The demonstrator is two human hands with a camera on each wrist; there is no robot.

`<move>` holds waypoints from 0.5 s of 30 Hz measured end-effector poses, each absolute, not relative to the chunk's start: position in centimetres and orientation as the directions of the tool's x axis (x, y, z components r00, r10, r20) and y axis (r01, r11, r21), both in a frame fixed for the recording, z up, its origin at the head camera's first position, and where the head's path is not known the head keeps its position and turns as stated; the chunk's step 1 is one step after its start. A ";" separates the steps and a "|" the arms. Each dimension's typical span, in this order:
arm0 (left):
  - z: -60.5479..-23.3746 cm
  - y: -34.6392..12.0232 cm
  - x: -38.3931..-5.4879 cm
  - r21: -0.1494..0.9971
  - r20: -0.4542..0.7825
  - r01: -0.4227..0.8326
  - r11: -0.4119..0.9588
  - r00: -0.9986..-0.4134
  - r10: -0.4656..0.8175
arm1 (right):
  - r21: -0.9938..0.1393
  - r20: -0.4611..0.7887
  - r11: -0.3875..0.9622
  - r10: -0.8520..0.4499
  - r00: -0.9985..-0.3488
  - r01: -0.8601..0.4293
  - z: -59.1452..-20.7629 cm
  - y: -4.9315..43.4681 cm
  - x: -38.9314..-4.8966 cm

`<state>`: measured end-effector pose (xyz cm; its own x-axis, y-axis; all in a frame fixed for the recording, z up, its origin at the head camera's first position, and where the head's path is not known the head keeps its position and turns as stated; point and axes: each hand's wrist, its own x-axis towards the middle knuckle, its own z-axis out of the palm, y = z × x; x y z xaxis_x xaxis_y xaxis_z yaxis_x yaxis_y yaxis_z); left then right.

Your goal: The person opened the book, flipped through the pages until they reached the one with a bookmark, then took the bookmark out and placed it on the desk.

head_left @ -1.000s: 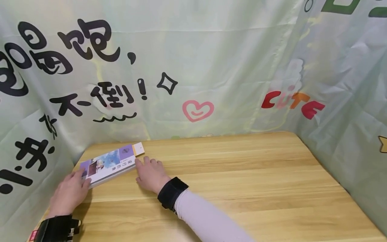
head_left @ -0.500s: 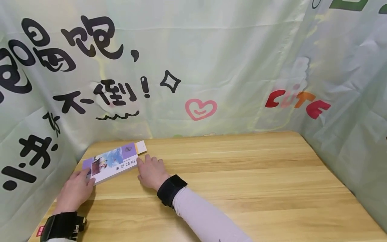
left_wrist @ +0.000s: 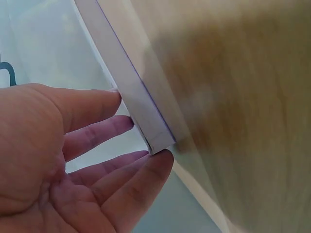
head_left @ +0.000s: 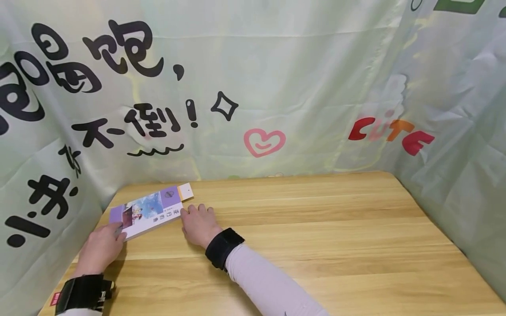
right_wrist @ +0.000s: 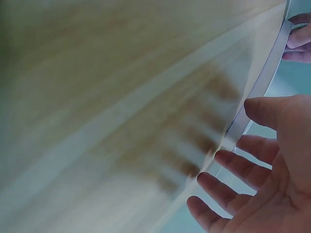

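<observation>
A book (head_left: 150, 213) with a purple and white cover and a blue picture lies flat on the table, slanted at the far left. From its right end sticks out a white tab (head_left: 186, 191) with an orange strip. My left hand (head_left: 100, 248) lies at the book's left end, partly over the cover. In the left wrist view, nearly straight fingers (left_wrist: 146, 182) touch its edge and corner. My right hand (head_left: 200, 225) rests at the opposite end, fingers spread. Its thumb (right_wrist: 262, 110) reaches the book's edge in the right wrist view.
The wooden table (head_left: 316, 232) extends right of the book. A printed cloth (head_left: 308, 87) hangs behind the table and along its sides. A small red label (head_left: 55, 299) sits at the front left edge.
In the head view, book, hands and table have all shifted slightly right together with the backdrop. Both hands keep their places at the book's ends.
</observation>
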<state>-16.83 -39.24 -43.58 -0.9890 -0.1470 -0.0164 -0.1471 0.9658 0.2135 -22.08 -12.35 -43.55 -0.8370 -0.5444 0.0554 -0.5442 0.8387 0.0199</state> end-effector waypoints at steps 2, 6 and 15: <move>-43.4 -39.1 -16.8 0.211 -0.038 -0.163 0.964 -0.987 -0.159 | 0.019 0.054 0.839 -0.544 -0.838 -0.543 -43.6 -12.4 -22.0; -43.1 -38.9 -16.8 0.209 -0.067 -0.179 0.961 -0.983 -0.168 | 0.023 0.048 0.842 -0.540 -0.840 -0.540 -43.6 -12.4 -22.0; -42.7 -38.8 -16.5 0.196 -0.070 -0.141 0.970 -0.989 -0.129 | 0.050 0.038 0.836 -0.548 -0.836 -0.546 -43.5 -12.4 -21.9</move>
